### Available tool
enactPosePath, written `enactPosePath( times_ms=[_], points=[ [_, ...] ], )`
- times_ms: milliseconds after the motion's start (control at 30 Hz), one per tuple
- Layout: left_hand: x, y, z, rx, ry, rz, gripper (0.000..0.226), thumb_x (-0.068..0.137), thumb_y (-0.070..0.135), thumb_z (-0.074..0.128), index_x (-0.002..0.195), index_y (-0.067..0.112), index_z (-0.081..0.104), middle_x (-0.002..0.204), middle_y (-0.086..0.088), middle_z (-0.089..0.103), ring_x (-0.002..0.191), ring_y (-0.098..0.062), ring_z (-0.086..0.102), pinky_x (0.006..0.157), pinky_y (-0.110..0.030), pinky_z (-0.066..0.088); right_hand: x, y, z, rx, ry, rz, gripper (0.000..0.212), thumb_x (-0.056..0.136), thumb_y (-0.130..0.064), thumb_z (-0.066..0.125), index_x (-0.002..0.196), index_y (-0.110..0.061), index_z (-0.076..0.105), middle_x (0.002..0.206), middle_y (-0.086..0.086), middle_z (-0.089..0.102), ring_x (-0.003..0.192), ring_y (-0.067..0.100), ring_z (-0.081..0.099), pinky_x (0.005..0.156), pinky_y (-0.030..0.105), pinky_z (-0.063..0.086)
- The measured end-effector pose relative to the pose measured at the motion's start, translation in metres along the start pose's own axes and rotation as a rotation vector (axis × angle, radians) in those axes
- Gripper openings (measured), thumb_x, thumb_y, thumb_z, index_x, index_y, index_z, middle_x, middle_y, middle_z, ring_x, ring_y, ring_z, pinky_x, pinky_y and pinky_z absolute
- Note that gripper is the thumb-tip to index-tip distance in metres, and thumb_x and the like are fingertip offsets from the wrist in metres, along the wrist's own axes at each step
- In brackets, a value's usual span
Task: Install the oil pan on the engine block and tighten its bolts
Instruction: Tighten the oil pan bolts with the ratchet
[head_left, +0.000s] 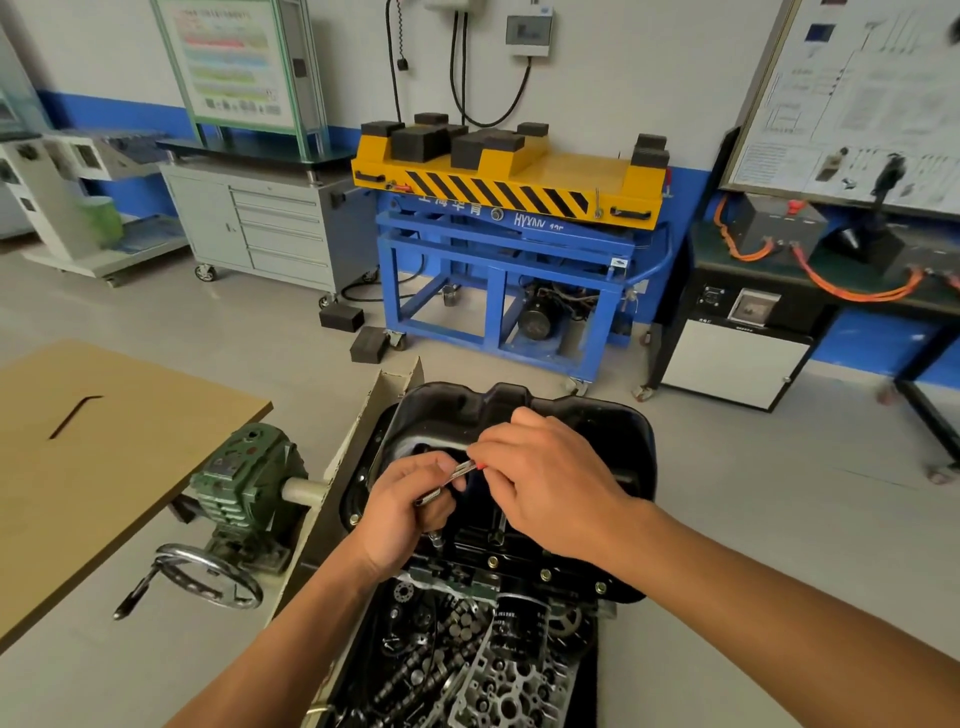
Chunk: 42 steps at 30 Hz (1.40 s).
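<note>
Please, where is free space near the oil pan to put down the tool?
The brown board at left is mostly bare, between the black bent key and the green gearbox. Crowded: the oil pan under the left hand and right hand, which both hold the tool, and the engine parts nearest the camera.

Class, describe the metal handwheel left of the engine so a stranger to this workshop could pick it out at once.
Find the black oil pan on the engine, then the green gearbox to its left, beside the brown board. The handwheel lies in front of that gearbox, nearer the camera. It is the only shiny, spoked metal ring there, with a dark crank handle.
</note>
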<state>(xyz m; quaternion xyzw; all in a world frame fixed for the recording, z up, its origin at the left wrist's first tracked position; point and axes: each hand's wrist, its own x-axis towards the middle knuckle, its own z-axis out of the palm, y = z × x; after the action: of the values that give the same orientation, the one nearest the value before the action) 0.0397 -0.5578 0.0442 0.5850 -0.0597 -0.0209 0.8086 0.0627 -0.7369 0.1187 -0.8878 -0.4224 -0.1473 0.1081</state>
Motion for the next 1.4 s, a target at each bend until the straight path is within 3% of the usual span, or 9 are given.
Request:
enactPosePath(
  times_ms=[200, 433, 567, 733, 967, 1067, 1167, 1300, 1400],
  points=[
    [0.005, -0.002, 0.003, 0.072, 0.001, -0.007, 0.034, 0.088, 0.029, 0.049, 0.07, 0.004, 0.064, 0.045, -0.002, 0.03, 0.042, -0.015, 0.021, 0.045, -0.026, 0.018, -0.015, -0.003, -0.004, 0.049, -0.047, 0.069, 0.02, 0.095, -0.028, 0.05, 0.092, -0.018, 0.068, 0.085, -0.006, 0.06, 0.079, 0.016, 0.053, 0.068, 0.037, 0.049],
    [0.01, -0.008, 0.006, 0.13, 0.094, 0.034, 0.035, 0.08, 0.046, 0.06, 0.072, 0.012, 0.067, 0.054, -0.008, 0.038, 0.048, -0.018, 0.034, 0.047, -0.028, 0.024, -0.034, -0.027, -0.008, 0.138, -0.129, 0.121, 0.026, 0.093, -0.041, 0.051, 0.074, -0.026, 0.041, 0.072, -0.01, 0.041, 0.062, 0.015, 0.044, 0.057, 0.035, 0.043],
    [0.011, -0.011, 0.008, 0.143, 0.142, 0.061, 0.038, 0.081, 0.048, 0.061, 0.075, 0.011, 0.066, 0.063, -0.016, 0.04, 0.057, -0.028, 0.033, 0.052, -0.035, 0.024, -0.038, -0.039, 0.0, 0.267, -0.171, 0.216, 0.027, 0.094, -0.045, 0.053, 0.079, -0.022, 0.049, 0.068, -0.01, 0.045, 0.063, 0.015, 0.049, 0.061, 0.039, 0.049],
    [0.009, -0.006, 0.006, 0.149, 0.102, 0.072, 0.037, 0.09, 0.047, 0.055, 0.08, 0.013, 0.065, 0.06, -0.005, 0.049, 0.053, -0.016, 0.042, 0.048, -0.024, 0.036, -0.035, -0.045, 0.002, 0.391, -0.199, 0.287, 0.031, 0.095, -0.045, 0.055, 0.075, -0.023, 0.049, 0.062, -0.007, 0.047, 0.054, 0.012, 0.045, 0.059, 0.039, 0.05],
    [0.005, 0.005, 0.005, 0.094, 0.089, 0.047, 0.032, 0.097, 0.035, 0.049, 0.08, 0.015, 0.068, 0.054, -0.006, 0.04, 0.047, -0.014, 0.033, 0.045, -0.023, 0.029, -0.033, -0.051, 0.003, 0.52, -0.221, 0.339, 0.03, 0.095, -0.041, 0.058, 0.076, -0.018, 0.053, 0.064, 0.0, 0.056, 0.055, 0.017, 0.054, 0.06, 0.043, 0.053],
    [0.003, 0.007, 0.005, 0.109, 0.056, 0.029, 0.032, 0.098, 0.035, 0.047, 0.08, 0.02, 0.069, 0.056, 0.0, 0.042, 0.05, -0.011, 0.033, 0.048, -0.024, 0.027, -0.033, -0.042, -0.005, 0.451, -0.244, 0.309, 0.037, 0.095, -0.038, 0.058, 0.067, -0.017, 0.048, 0.056, -0.003, 0.046, 0.05, 0.012, 0.041, 0.058, 0.04, 0.045],
    [0.004, 0.003, 0.005, 0.17, 0.049, -0.019, 0.032, 0.095, 0.041, 0.047, 0.083, 0.025, 0.072, 0.06, 0.004, 0.044, 0.054, -0.008, 0.036, 0.052, -0.025, 0.027, -0.034, -0.031, -0.011, 0.295, -0.295, 0.284, 0.036, 0.097, -0.038, 0.056, 0.068, -0.019, 0.049, 0.059, -0.005, 0.048, 0.056, 0.013, 0.046, 0.06, 0.04, 0.048],
    [0.006, -0.002, 0.007, 0.236, 0.055, -0.049, 0.031, 0.093, 0.043, 0.048, 0.091, 0.027, 0.074, 0.075, -0.003, 0.054, 0.066, -0.007, 0.048, 0.057, -0.024, 0.034, -0.035, -0.024, -0.016, 0.072, -0.317, 0.229, 0.023, 0.102, -0.036, 0.045, 0.083, -0.025, 0.053, 0.075, -0.004, 0.055, 0.069, 0.023, 0.055, 0.066, 0.042, 0.051],
    [0.007, -0.003, 0.006, 0.224, 0.066, -0.069, 0.032, 0.09, 0.038, 0.048, 0.1, 0.026, 0.076, 0.099, -0.005, 0.066, 0.087, -0.013, 0.059, 0.073, -0.031, 0.043, -0.035, -0.029, -0.012, -0.083, -0.247, 0.173, 0.014, 0.104, -0.031, 0.042, 0.105, -0.025, 0.055, 0.091, -0.003, 0.058, 0.074, 0.026, 0.056, 0.059, 0.036, 0.042]
  ],
)
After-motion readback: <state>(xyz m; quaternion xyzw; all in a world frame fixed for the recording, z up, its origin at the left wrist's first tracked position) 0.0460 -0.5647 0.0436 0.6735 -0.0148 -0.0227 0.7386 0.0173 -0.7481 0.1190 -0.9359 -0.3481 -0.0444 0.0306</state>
